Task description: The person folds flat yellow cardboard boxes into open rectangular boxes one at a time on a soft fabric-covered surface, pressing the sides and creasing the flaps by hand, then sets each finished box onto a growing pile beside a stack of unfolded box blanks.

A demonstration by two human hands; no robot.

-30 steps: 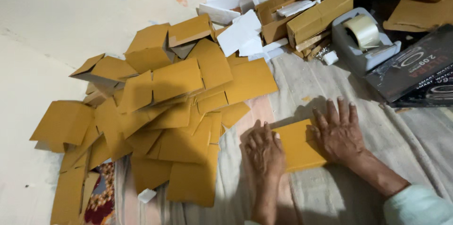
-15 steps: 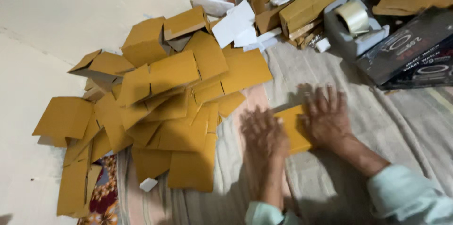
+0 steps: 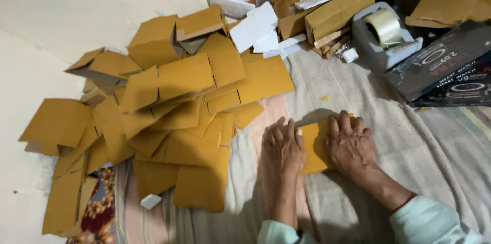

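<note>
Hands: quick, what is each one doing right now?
Left hand: open, flat, pressing the cardboard piece.
Right hand: open, flat, pressing it too.

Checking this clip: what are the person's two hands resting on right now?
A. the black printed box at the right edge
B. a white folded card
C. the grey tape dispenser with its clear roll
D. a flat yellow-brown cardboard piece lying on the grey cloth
D: the left hand and the right hand both lie palm-down on the flat yellow-brown cardboard piece spread on the grey cloth, away from the tape dispenser.
</note>
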